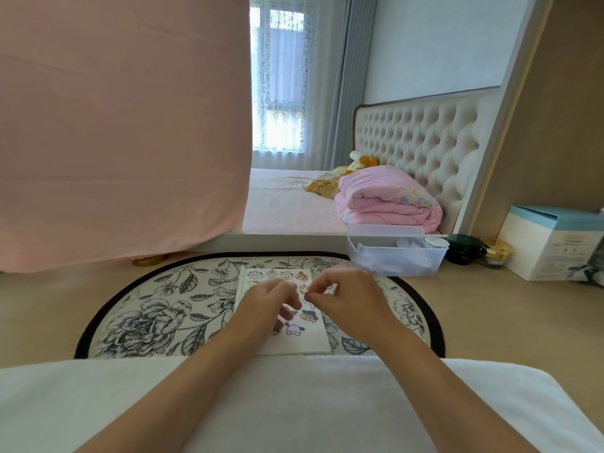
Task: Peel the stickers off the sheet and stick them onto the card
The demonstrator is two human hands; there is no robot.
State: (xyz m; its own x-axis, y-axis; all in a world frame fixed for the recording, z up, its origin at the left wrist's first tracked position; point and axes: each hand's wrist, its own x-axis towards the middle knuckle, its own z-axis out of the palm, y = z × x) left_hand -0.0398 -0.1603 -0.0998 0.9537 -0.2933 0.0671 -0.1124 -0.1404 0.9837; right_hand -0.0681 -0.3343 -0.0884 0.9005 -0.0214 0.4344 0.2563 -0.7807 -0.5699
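Thin and floppy, the stickers (307,316) want lifting by an edge: the right hand (351,295) pinches something tiny over the sheet (313,341) mid-surface, the left hand (266,300) curled, grip unclear.

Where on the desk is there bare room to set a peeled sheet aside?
Bare tan desk left of the floral oval mat, below the pink cloth. Smaller patch right of the mat, before the white box. Crowded: clear plastic basket, jars, and both hands over the white sticker sheet.
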